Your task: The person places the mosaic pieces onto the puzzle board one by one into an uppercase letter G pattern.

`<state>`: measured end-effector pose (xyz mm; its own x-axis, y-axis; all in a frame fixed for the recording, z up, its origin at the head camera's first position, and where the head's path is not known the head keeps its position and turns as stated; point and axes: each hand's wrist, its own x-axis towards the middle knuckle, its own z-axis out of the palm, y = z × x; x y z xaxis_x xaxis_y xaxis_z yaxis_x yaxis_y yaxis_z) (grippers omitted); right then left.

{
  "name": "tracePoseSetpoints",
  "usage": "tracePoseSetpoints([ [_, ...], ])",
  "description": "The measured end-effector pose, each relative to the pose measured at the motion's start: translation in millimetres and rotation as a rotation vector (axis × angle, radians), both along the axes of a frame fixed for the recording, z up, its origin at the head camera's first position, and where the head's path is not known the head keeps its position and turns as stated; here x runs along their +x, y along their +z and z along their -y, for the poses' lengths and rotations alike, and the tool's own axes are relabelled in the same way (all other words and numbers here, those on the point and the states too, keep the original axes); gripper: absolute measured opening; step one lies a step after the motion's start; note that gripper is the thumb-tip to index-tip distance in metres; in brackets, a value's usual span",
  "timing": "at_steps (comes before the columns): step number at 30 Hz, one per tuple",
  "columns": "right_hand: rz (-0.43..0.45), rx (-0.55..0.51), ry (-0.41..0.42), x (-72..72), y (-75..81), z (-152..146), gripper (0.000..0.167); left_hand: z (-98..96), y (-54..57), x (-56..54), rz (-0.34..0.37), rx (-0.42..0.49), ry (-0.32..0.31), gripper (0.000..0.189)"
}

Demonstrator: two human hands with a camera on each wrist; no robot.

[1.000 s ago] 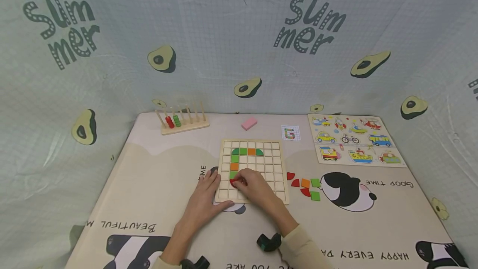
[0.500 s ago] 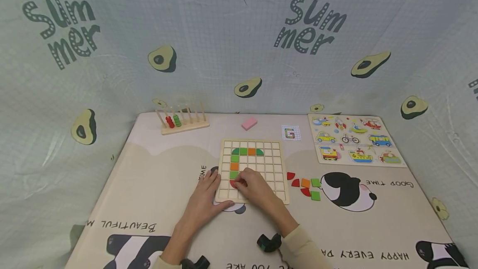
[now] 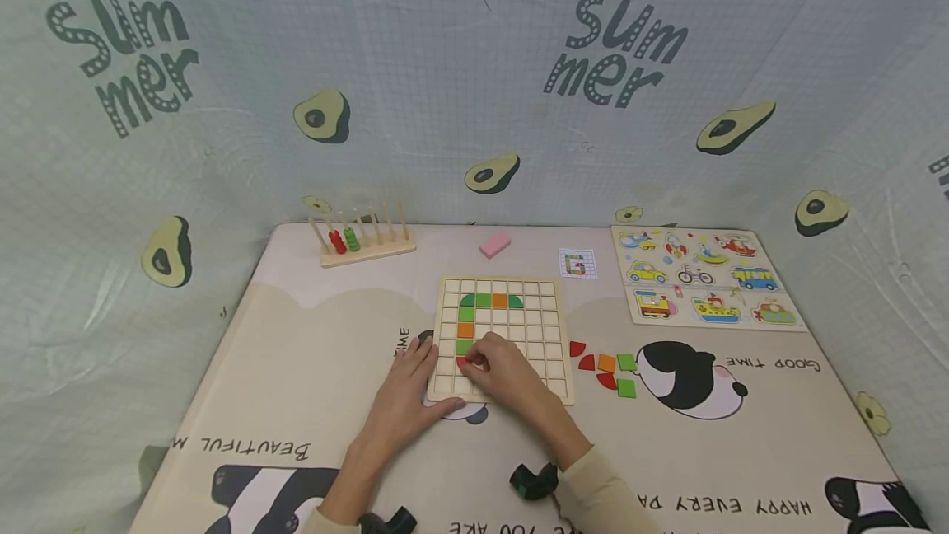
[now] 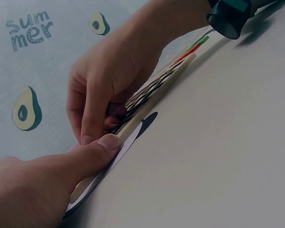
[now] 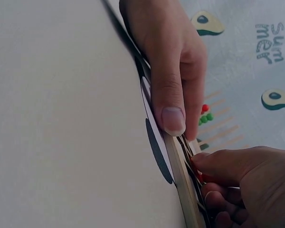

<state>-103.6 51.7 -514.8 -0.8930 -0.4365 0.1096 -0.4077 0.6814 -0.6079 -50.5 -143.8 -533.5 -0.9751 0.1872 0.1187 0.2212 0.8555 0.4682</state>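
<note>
A wooden grid board (image 3: 539, 352) lies in front of me in the head view. Green and orange tiles run along an upper row and down a left column, with green rounded corners on top. My right hand (image 3: 511, 375) pinches a red quarter-circle tile (image 3: 460, 362) between thumb and fingertips, at the cell below the lowest green tile (image 3: 464, 347). Part of this tile is hidden by the fingers. My left hand (image 3: 404, 394) rests at the board's near left corner, fingers extended along the left side. Its thumb (image 5: 173, 118) presses the near edge in the right wrist view.
Right of the board lie loose red, orange (image 3: 606, 363) and green tiles. Behind it are a pink block (image 3: 495, 245) and a pattern card (image 3: 577, 264). A peg counting stand (image 3: 368, 252) is at back left, a vehicle puzzle (image 3: 704, 280) at back right.
The red tile shifts and turns slightly under the right fingertips within the same cell. The left hand and the board keep their places.
</note>
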Motion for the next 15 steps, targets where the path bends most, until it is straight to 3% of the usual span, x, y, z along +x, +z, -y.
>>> tracePoseSetpoints([
  [15, 0.005, 0.001, -0.003, 0.5, 1.9, 0.9, 0.012, 0.7, -0.3, 0.2, -0.002, 0.014, -0.003, 0.095],
])
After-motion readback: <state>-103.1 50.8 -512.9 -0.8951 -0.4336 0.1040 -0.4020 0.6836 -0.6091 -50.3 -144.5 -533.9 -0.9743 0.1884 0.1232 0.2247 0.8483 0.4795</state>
